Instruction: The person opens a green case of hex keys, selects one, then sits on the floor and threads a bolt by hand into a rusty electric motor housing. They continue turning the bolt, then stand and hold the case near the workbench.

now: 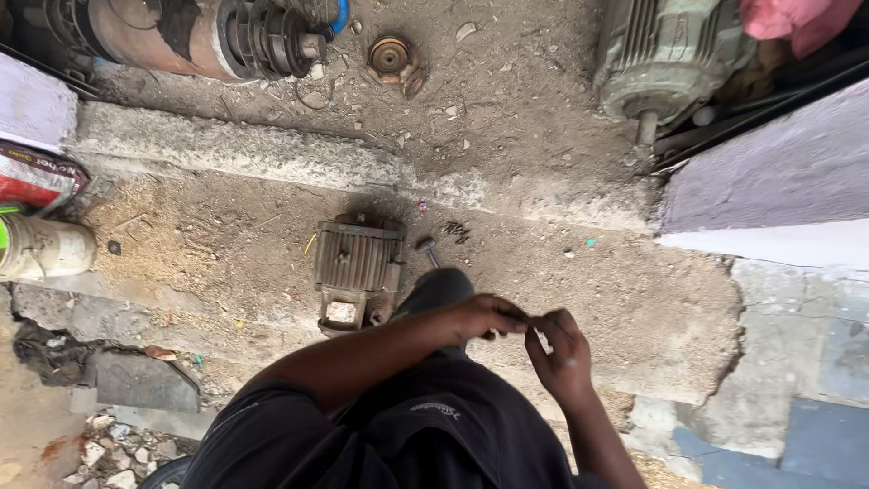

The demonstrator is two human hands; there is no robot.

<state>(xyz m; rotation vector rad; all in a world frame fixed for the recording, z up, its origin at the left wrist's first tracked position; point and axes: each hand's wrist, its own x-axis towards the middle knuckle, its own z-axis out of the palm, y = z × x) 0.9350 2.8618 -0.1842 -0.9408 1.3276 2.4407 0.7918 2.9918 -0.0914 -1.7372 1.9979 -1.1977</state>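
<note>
My left hand [489, 317] and my right hand [559, 351] meet in front of my body, fingertips pinched together around something too small to make out. Below them on the dusty ground lies a small finned electric motor housing [357, 270], rusty brown. A hammer [426, 250] lies beside it, partly hidden by my dark trouser leg [436, 292]. A few dark small parts [457, 232] lie just beyond the hammer.
A large rusty motor rotor assembly [208, 36] lies at the top left, a round bearing cap [391, 59] next to it, and a green-grey motor [665, 59] at the top right. A white can [43, 248] stands at the left. A painted wall [778, 190] runs along the right.
</note>
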